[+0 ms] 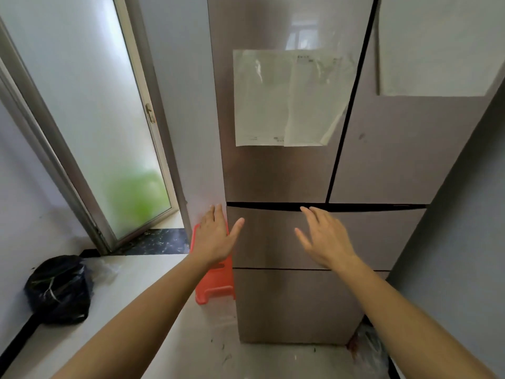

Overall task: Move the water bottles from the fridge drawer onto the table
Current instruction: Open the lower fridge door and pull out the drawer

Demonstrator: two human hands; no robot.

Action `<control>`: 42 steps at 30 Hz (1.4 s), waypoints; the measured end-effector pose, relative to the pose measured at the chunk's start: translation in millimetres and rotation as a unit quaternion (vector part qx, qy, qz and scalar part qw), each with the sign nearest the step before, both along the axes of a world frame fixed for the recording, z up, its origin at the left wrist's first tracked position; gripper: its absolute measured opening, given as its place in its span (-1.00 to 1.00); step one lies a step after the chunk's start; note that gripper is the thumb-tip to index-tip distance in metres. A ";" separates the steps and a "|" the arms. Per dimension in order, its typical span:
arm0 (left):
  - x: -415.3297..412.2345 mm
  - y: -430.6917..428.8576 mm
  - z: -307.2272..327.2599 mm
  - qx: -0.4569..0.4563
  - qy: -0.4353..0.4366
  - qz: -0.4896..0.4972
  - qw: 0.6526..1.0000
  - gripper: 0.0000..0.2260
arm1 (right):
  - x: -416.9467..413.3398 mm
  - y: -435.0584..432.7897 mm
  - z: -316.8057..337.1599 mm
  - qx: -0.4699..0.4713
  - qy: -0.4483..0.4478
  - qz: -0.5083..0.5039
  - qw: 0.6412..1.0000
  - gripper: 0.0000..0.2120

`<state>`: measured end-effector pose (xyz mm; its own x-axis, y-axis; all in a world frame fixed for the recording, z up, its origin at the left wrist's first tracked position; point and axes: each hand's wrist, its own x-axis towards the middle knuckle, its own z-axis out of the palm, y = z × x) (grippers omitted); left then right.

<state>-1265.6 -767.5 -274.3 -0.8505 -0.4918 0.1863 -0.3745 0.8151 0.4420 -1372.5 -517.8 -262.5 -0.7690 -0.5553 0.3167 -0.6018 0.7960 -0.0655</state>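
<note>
A black bag (58,291) lies low at left. The left hand (216,236), fingers straight and together with the thumb spread, is at the left edge of the closed upper drawer (273,239), in front of a red stool (216,287). The right hand (325,236), fingers straight and slightly apart, is before the drawer's top edge. The closed drawer hides any bottles.

Two bare hands are in frame, one left hand (214,236) and one right hand (325,239). One fridge (287,173) shows two doors above the fingertips and two drawers: the upper drawer (273,236) at the fingers and the lower drawer (295,305) below them. Three paper sheets (262,99) hang above the fingers, possibly more where two overlap. One red plastic stool (216,285) sits beneath the left fingers, and one black bag (58,289) lies well to their left.
</note>
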 end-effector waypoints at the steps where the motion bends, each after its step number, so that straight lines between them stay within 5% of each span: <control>1: -15.1 -2.1 -9.2 0.021 0.005 0.012 1.000 -0.25 | -15.6 -5.4 -9.8 0.002 -0.006 0.008 1.000 -0.40; 6: -79.0 -12.9 -35.4 0.143 0.087 0.050 0.985 -0.41 | -74.3 -31.3 -52.2 0.003 -0.018 0.056 0.998 -0.42; 13: -125.0 -28.4 -55.0 0.345 0.176 0.057 0.920 -0.40 | -107.1 -55.5 -90.4 0.098 -0.039 0.042 0.994 -0.15; 19: -129.8 -47.3 -56.7 0.384 0.121 0.066 0.913 -0.67 | -105.9 -69.6 -88.8 0.025 -0.063 0.010 0.998 -0.12; 21: -122.7 -47.9 -52.4 0.334 0.091 0.075 0.935 -0.71 | -94.6 -73.0 -85.6 0.036 -0.059 -0.011 0.998 -0.11; 30: -24.8 -11.1 -62.2 0.349 0.053 -0.065 0.933 -0.56 | -21.0 -22.9 -88.3 0.039 -0.080 -0.021 0.996 -0.13; 33: -6.2 -5.6 -57.5 0.378 0.066 -0.074 0.920 -0.79 | 2.7 -8.2 -85.8 -0.029 -0.120 -0.038 0.992 -0.16; 37: 1.2 7.3 -48.2 0.352 0.068 -0.101 0.928 -0.59 | 42.8 18.3 -91.6 -0.151 -0.166 -0.096 0.970 -0.26; 39: -0.9 30.2 -45.3 0.386 0.013 -0.147 0.911 -0.59 | 62.4 38.4 -90.3 -0.201 -0.175 -0.124 0.956 -0.30; 42: -8.0 83.0 -51.5 0.505 -0.087 -0.207 0.833 -0.59 | 91.8 78.4 -81.1 -0.242 -0.183 -0.164 0.939 -0.41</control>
<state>-1273.6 -684.6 -325.8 -0.9571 0.0195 -0.2892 -0.2841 0.1353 0.9492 -1280.7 -439.5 -343.7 -0.9799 -0.1283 0.1529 -0.1963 0.7578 -0.6223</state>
